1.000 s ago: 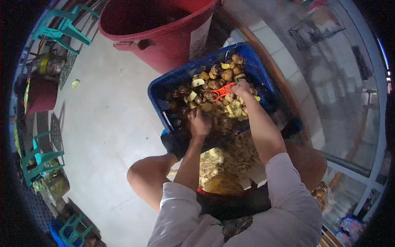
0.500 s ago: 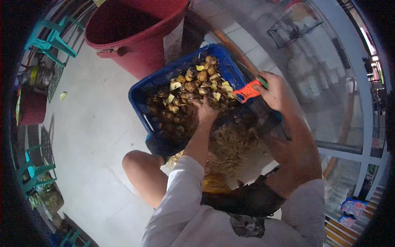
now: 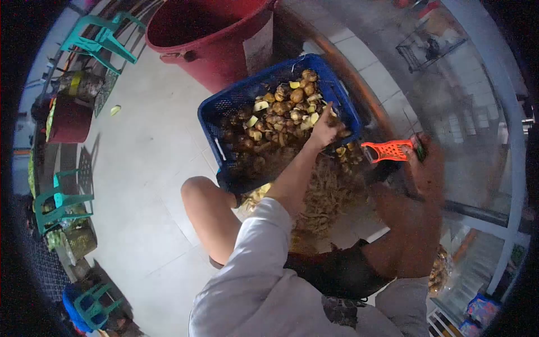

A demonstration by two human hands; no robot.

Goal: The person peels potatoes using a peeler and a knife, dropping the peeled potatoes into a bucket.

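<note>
Left hand (image 3: 324, 133) moved across the blue crate (image 3: 206, 132)'s brown tubers (image 3: 296, 94) to its right side, grip unclear; some pale cut pieces (image 3: 260, 105) done, most seems left. Right hand (image 3: 418, 160) swung outside, gripping orange peeler (image 3: 396, 147).

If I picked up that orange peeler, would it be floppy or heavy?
Probably neither. The orange peeler juts out straight from the right hand, so it looks stiff. It's thin with holes through it, so it's likely light. Its flat shape probably wouldn't roll.
</note>
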